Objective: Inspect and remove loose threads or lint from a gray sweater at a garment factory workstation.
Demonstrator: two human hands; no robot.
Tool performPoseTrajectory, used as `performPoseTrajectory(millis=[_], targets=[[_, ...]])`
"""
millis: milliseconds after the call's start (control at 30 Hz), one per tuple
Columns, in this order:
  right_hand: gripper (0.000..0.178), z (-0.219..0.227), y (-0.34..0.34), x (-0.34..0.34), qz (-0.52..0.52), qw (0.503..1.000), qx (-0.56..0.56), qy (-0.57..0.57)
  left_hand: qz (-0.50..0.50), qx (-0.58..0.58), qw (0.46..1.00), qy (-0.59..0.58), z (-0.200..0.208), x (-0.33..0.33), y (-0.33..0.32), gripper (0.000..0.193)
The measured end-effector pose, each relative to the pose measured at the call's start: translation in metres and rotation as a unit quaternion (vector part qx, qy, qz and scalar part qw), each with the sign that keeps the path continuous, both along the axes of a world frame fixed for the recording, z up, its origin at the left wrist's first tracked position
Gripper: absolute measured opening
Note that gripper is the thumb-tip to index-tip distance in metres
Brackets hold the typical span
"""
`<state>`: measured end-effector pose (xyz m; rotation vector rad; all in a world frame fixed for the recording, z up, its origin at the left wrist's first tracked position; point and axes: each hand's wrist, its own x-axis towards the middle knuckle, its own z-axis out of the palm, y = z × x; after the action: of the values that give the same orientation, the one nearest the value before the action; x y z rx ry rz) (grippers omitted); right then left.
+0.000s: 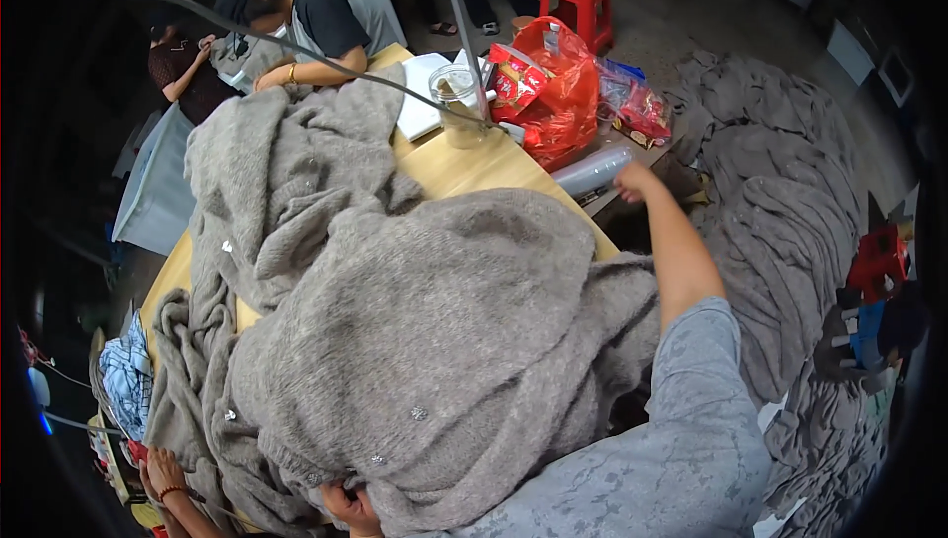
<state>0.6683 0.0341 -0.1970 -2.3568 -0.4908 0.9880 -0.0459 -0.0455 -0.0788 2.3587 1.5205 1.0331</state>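
A large piece of grey-brown fuzzy knit fabric (434,341) lies bunched over the table in front of me. At its near edge my left hand (351,510) is closed on the fabric, with the fingers partly hidden. Small silvery-white bits, such as this one (419,413), dot the cloth. My right arm is stretched forward past the table's right side. My right hand (635,183) is closed, close beside a clear plastic roll (594,171); what it holds, if anything, I cannot make out.
Beyond the fabric, the wooden table (474,168) bears a clear jar (461,109). A red plastic bag (563,94) and a red stool (577,7) are farther back. More fabric (770,202) is heaped at right. One co-worker (326,25) leans over the far end; another person's hands (166,474) are at lower left.
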Motion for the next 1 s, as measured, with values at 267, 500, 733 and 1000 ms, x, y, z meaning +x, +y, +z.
performPoseTrajectory(millis=[267,500,733,1000], targets=[[0.036,-0.136,0.056,-0.009,-0.087,0.993,0.054,-0.061,-0.033,0.034,0.998,0.044,0.01,0.005,-0.001,0.032],[0.03,-0.168,0.089,-0.005,-0.001,0.999,0.019,-0.035,-0.016,-0.009,0.999,0.038,0.016,0.017,-0.002,0.022],[0.024,-0.169,0.055,0.034,-0.082,0.994,-0.009,0.068,-0.039,0.008,0.999,-0.014,0.031,0.025,0.0,0.021],[0.018,-0.102,-0.023,0.087,-0.256,0.947,0.041,0.189,-0.034,-0.078,0.984,-0.153,0.067,0.022,-0.029,0.02]])
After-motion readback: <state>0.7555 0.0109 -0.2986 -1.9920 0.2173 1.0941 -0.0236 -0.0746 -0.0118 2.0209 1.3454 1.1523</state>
